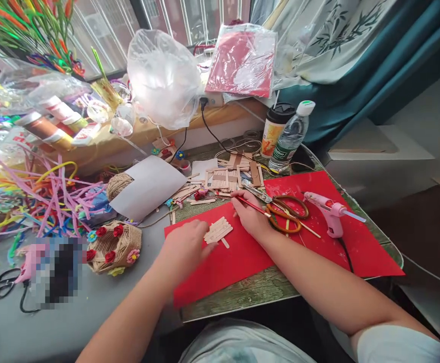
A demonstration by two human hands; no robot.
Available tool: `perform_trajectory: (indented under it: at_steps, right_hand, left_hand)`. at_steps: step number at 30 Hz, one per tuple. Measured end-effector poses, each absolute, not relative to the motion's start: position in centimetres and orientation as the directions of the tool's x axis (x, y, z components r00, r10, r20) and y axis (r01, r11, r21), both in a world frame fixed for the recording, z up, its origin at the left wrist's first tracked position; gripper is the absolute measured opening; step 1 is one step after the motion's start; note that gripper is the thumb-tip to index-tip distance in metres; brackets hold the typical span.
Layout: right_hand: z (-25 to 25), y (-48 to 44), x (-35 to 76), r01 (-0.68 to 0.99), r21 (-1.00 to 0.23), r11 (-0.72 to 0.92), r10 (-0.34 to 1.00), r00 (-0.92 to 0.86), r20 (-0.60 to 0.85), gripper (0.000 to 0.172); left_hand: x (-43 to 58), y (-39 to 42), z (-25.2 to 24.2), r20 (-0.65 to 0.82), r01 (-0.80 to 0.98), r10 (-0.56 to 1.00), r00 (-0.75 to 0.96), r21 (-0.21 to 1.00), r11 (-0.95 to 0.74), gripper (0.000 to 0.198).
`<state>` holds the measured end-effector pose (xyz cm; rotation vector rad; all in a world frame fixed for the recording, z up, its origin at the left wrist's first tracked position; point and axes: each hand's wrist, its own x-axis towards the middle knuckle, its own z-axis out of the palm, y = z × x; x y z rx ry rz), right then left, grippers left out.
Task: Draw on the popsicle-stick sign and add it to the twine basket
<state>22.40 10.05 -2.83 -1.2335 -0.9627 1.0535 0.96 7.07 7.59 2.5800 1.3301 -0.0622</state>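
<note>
My left hand (187, 247) lies at the left edge of a small panel of wooden craft sticks (220, 229), thumb spread away from the fingers. One stick juts from the panel's lower edge, and thin lines mark its face. The panel rests on red paper (238, 252). To its right, my right hand (251, 217) is closed round a slim red pencil (256, 205); its fingertips are partly hidden. Just beyond that hand lie scissors with brown handles (290, 209). A pink hot glue gun (328, 209) stands on the paper farther right.
Loose craft sticks and stick panels (223, 176) are heaped behind the paper. A water bottle (290, 136) and a lidded cup (275, 128) stand at the back right. On the left are a twine basket with flowers (114, 248), white paper (150, 186) and pipe cleaners (46, 186).
</note>
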Motion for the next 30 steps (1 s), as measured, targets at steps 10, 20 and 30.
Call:
perform_trajectory:
  at_steps: [10, 20, 30]
  right_hand:
    - [-3.0, 8.4, 22.5, 0.1, -0.976, 0.192, 0.98, -0.066, 0.186, 0.037]
    - [-2.7, 8.7, 21.4, -0.198, -0.98, -0.023, 0.985, -0.174, 0.012, 0.033]
    - [-2.2, 9.7, 23.2, -0.292, -0.956, 0.038, 0.979, 0.205, -0.024, 0.032]
  left_hand:
    - [-0.3, 5.8, 1.0, 0.036, 0.763, 0.904, 0.426, 0.522, -0.381, 0.056]
    - [-1.3, 6.2, 1.4, 0.207, 0.677, 0.934, 0.291, 0.646, -0.353, 0.048]
    - [-6.8, -2.0, 2.4, 0.045, 0.727, 0.999, -0.024, 0.686, -0.014, 0.055]
